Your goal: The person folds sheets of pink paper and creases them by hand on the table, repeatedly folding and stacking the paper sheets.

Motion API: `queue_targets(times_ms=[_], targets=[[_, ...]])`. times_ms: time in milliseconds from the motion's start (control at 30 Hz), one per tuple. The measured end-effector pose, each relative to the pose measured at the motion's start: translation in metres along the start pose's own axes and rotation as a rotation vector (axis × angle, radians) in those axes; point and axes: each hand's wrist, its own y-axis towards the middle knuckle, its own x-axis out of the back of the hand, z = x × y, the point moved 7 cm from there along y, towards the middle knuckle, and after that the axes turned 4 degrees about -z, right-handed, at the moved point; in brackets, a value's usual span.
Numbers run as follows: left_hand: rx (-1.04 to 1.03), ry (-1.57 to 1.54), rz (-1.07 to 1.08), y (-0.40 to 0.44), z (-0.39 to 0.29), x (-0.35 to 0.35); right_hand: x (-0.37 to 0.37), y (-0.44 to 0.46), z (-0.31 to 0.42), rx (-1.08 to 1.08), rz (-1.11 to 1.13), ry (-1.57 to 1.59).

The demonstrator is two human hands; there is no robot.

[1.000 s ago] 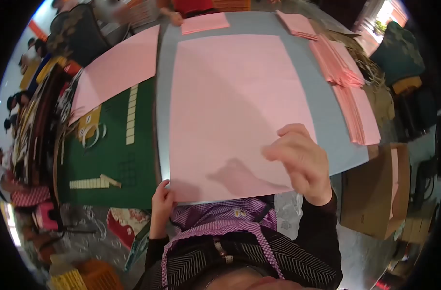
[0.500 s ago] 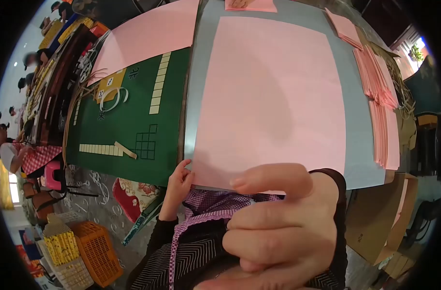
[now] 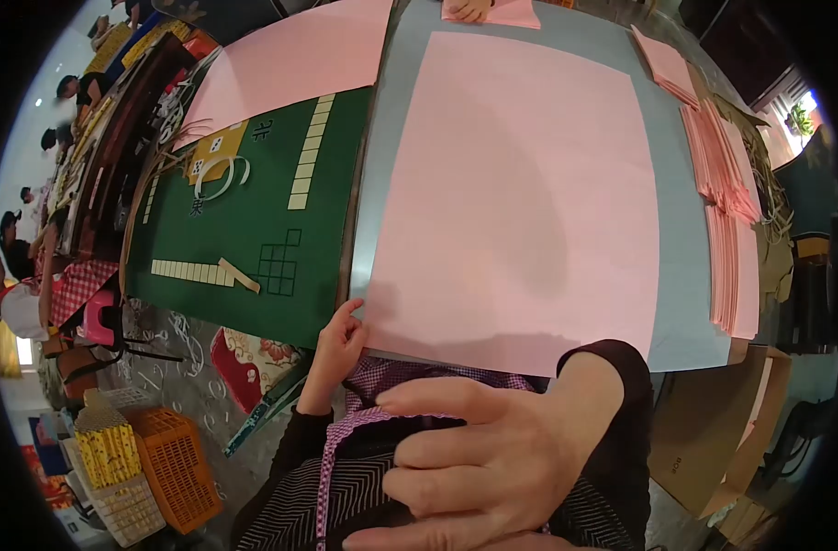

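A large pink paper sheet (image 3: 492,193) lies flat on the blue-grey tabletop (image 3: 575,41) in front of me. My left hand (image 3: 336,349) is at the sheet's near left corner, with its fingers bent and pressed together against the paper and the table edge. Close to the camera, my right hand (image 3: 483,450) hovers over my lap, below the sheet's near edge. Its fingers are bent but apart, and nothing shows in them. Across the table, another person's hand (image 3: 469,9) rests on a folded pink sheet (image 3: 515,13).
Stacks of folded pink paper (image 3: 731,266) line the table's right side. To the left, a green mat (image 3: 235,211) printed with mahjong tiles bears a white strip coil (image 3: 222,184). A cardboard box (image 3: 713,441) and orange crate (image 3: 176,468) stand below. Other people sit far left.
My right hand has moved left and down, away from the sheet's near edge. My left hand stays at the corner. The view has shifted slightly.
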Motion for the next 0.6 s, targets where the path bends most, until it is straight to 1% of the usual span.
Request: queue_targets(times_ms=[33, 100, 133, 200, 267, 333, 367, 433, 467, 500, 533, 567, 600], targets=[[-0.02, -0.004, 0.002, 0.0, -0.001, -0.001, -0.004, -0.008, -0.003, -0.117, -0.014, 0.059], [0.015, -0.022, 0.001, -0.002, -0.007, -0.002, 0.004, -0.012, -0.006, -0.237, -0.026, 0.115], [0.047, -0.037, 0.001, -0.002, -0.008, -0.002, 0.005, -0.01, -0.007, -0.293, 0.153, 0.106], [0.027, -0.019, 0.003, 0.0, 0.001, -0.001, 0.003, -0.021, -0.009, -0.352, 0.328, 0.093], [0.016, 0.004, 0.011, 0.002, 0.009, -0.001, 0.012, -0.036, 0.006, 0.042, 0.109, -0.383], [-0.005, -0.011, -0.02, 0.002, 0.014, 0.0, 0.027, -0.051, -0.001, -0.08, -0.024, -0.515], [0.025, -0.008, -0.02, 0.001, 0.013, 0.0, 0.037, -0.059, -0.006, -0.166, -0.055, -0.606], [-0.017, 0.027, 0.006, 0.0, -0.002, -0.001, 0.056, -0.083, -0.015, -0.436, -0.032, -0.792], [0.025, 0.031, -0.008, 0.001, -0.001, 0.0, 0.066, -0.101, -0.017, -0.507, -0.092, -0.847], [0.018, 0.051, 0.002, 0.001, -0.002, -0.001, 0.07, -0.121, -0.02, -0.581, -0.148, -0.897], [0.007, 0.069, 0.01, 0.001, -0.002, -0.001, 0.065, -0.134, -0.024, -0.596, -0.135, -0.854], [0.047, 0.074, -0.01, 0.0, 0.002, 0.001, 0.065, -0.15, -0.03, -0.703, -0.161, -0.885], [0.042, 0.047, -0.002, -0.001, 0.003, 0.0, 0.063, -0.166, -0.037, -0.807, -0.186, -0.919]])
